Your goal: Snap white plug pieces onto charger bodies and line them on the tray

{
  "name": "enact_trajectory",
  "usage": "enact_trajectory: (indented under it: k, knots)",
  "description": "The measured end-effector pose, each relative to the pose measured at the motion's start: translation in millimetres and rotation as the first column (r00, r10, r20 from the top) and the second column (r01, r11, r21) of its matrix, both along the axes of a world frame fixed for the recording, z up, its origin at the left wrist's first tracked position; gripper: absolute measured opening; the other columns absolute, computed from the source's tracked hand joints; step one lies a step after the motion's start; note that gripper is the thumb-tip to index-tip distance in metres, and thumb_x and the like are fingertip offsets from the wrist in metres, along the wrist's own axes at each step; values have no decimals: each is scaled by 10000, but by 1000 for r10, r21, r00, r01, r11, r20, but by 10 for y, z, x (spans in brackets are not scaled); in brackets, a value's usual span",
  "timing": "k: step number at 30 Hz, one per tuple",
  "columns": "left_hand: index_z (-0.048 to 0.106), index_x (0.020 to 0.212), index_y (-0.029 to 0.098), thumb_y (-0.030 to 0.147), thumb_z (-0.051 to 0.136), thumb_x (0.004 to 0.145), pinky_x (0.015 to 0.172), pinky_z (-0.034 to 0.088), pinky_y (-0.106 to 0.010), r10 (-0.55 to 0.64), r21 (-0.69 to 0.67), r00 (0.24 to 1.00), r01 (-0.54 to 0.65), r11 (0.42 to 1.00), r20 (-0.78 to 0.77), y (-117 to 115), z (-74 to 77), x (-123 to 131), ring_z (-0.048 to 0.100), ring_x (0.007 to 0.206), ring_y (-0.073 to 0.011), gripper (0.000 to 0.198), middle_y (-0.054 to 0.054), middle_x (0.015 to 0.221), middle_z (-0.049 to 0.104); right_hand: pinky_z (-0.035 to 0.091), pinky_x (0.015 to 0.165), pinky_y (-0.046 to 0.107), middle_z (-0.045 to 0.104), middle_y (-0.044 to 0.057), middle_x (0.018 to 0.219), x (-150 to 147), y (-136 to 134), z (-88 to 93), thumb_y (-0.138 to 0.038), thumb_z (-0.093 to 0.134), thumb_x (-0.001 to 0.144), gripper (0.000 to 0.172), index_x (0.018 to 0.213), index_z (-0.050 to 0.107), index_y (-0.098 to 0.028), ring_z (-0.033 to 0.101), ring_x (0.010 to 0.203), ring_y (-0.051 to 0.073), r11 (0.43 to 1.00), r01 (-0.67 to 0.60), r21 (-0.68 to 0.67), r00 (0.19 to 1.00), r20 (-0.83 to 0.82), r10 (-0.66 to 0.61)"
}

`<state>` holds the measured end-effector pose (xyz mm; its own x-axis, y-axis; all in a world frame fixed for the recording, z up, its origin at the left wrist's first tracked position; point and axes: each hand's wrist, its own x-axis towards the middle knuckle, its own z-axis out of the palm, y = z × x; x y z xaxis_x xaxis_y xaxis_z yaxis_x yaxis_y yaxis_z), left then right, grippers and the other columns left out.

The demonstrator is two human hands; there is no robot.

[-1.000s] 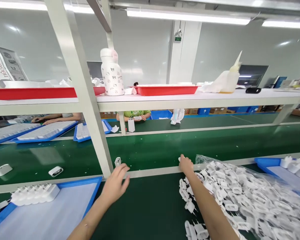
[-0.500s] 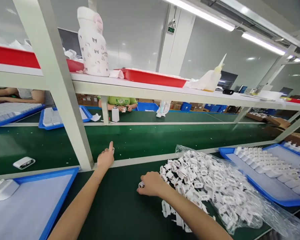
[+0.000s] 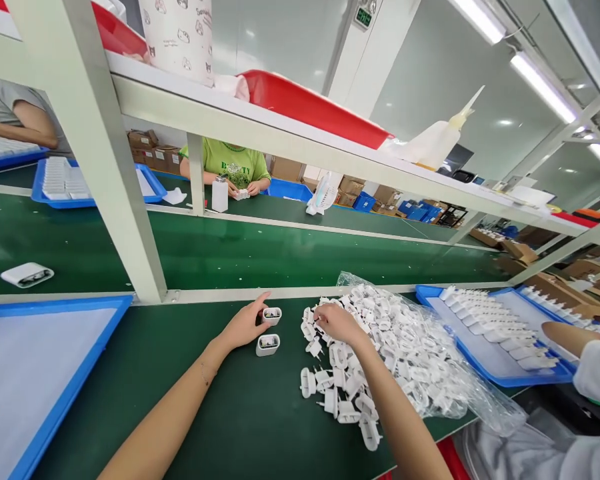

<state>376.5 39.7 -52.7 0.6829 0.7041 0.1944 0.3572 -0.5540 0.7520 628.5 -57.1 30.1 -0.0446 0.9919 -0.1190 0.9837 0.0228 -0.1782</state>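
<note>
Across belt (image 3: 300, 255), shirt (image 3: 236, 164) lettered "B…TY"; left hand (image 3: 244, 325) pinching casing (image 3: 273, 316); right hand (image 3: 339, 321) grip unclear.

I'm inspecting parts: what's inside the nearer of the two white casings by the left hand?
In the nearer casing, small dark parts show at the open top; anything beneath them is hidden.

Tabletop (image 3: 220, 427): green, bare at mid-surface, taken as clock centre. At 9 o'clock: one blue tray (image 3: 87, 368), lying flat. At 1 o'clock: one white housing (image 3: 268, 352), upright, open end up; a second housing (image 3: 273, 321) just beyond, contact with surface not confirmed. At 3 o'clock: loose white plug parts (image 3: 331, 402), mixed orientation. At 2 o'clock: heaped parts (image 3: 390, 340) with clear plastic (image 3: 500, 412); farther out, another blue tray (image 3: 530, 380)
</note>
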Motion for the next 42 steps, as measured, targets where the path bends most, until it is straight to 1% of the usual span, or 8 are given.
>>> enact_trajectory:
  k: [8,11,14,18,21,31,38,42]
  knots:
    - [300,1397,226,300,530,798,855,427,-327,19,8,1000,-19,1000,7,5,-75,-19,553,978,-220,646,-73,1070,611,382,839,393,570,71,959,-117,14,-178,-261,717,698,364,1054,645,-252,480,1031,288,985,-141,-97,990,16,143]
    - [299,1391,221,320,558,781,857,426,-335,13,-22,1000,-13,1000,17,9,-82,-17,545,982,-226,670,-76,1068,603,388,807,360,550,57,934,-173,41,-200,-274,736,672,276,925,641,-215,480,992,267,988,-149,-49,989,-30,148]
    - [489,1228,212,355,587,766,831,430,-335,13,-31,1000,-13,999,18,22,-84,-15,544,945,-226,493,-70,1030,601,399,703,279,547,26,893,-231,46,-235,-255,615,771,167,918,560,-197,509,868,191,990,-137,-9,988,-71,136]
    - [613,997,205,370,578,780,788,424,-324,-11,6,1000,11,1000,21,46,-87,-12,539,889,-218,275,-52,947,615,385,603,231,550,-22,781,-368,117,-236,-263,460,862,138,982,503,-206,507,668,130,990,-112,85,936,-325,134]
    - [616,987,199,368,586,778,773,416,-314,-16,16,999,16,1000,30,62,-100,-11,535,885,-216,270,-49,935,620,410,661,245,580,9,856,-531,249,-213,-276,490,861,122,939,550,-202,536,726,137,975,-92,203,885,-432,174]
    - [609,915,182,394,557,802,765,413,-328,-43,51,999,41,998,31,63,-91,-6,524,874,-225,246,-53,902,631,411,740,266,608,42,930,-785,455,-260,-136,537,838,123,937,593,-182,566,826,161,943,-219,249,923,-259,283]
    - [558,1019,189,331,539,814,793,434,-313,-50,-80,985,65,995,168,34,-42,-36,545,888,-197,250,-51,981,617,343,629,234,608,30,903,-853,503,-124,-155,554,815,85,863,611,-196,555,799,162,978,-185,97,975,-103,195]
    - [535,868,183,312,459,855,759,445,-292,-29,-153,970,68,986,240,32,-30,-52,547,794,-159,151,-26,858,603,308,584,232,600,16,918,-864,476,-160,-228,554,836,47,864,592,-223,544,764,159,988,-111,105,988,-95,121]
